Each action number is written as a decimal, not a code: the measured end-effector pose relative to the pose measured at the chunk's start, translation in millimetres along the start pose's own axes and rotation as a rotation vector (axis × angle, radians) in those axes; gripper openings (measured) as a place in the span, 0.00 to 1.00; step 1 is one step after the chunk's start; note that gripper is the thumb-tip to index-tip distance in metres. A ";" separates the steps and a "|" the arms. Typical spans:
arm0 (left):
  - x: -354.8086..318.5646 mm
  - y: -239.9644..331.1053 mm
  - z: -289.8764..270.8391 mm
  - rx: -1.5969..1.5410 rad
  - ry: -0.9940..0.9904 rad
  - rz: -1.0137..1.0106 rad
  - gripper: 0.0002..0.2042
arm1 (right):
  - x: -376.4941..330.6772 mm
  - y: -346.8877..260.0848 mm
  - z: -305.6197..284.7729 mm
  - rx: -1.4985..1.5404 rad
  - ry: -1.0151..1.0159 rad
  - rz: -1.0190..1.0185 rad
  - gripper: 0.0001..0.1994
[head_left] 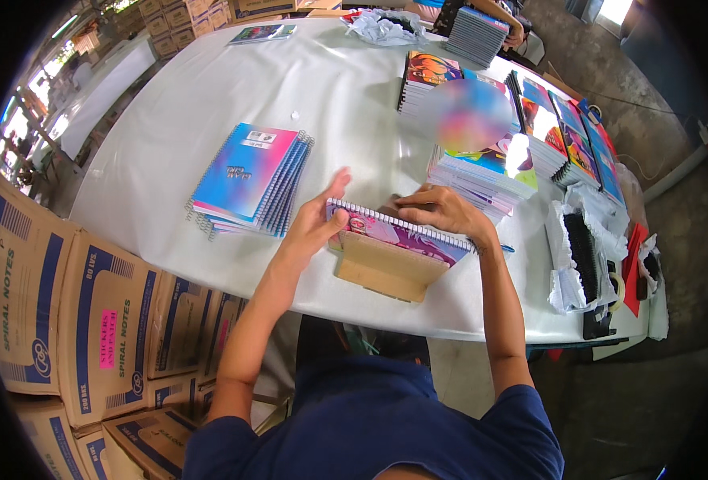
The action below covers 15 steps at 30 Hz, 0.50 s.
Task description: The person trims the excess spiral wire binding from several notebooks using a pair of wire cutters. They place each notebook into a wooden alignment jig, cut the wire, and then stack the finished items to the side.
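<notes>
Near the front edge of the counter [170,208] a purple spiral notebook [402,234] rests tilted on a wooden block [386,268]; the left hand [316,220] presses flat and open on its left end, the right hand [442,210] curls over the wire spine; keep both ends steady so the wire stays level; a stack of blue notebooks [250,180] lies to the left

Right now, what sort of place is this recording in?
Probably a notebook packing or binding workshop: stacks of spiral notebooks cover a white table, with printed cardboard cartons piled beside it.
</notes>
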<state>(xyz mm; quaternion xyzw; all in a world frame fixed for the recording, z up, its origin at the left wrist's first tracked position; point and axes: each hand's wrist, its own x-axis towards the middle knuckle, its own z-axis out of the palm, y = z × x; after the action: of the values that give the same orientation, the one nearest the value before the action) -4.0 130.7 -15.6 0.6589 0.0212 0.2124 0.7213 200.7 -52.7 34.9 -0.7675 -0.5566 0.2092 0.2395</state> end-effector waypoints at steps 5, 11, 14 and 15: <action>34.5 40.3 11.0 0.051 -0.009 0.020 0.27 | -43.4 72.8 38.5 -0.344 0.112 0.025 0.29; 9.5 120.6 9.7 0.164 -0.022 0.246 0.22 | -143.0 86.3 31.8 -0.511 0.306 0.384 0.33; -24.4 101.1 52.3 0.433 -0.384 0.156 0.29 | -166.1 117.2 51.8 -0.484 0.414 0.303 0.34; -30.3 81.3 67.1 0.767 -0.414 0.304 0.31 | -165.6 120.1 58.8 -0.613 0.515 0.251 0.30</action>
<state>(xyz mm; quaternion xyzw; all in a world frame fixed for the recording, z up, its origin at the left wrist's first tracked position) -33.3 60.8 63.6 0.9023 -0.1433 0.1563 0.3753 208.3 -234.7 -75.1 -0.8923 -0.4172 -0.1372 0.1043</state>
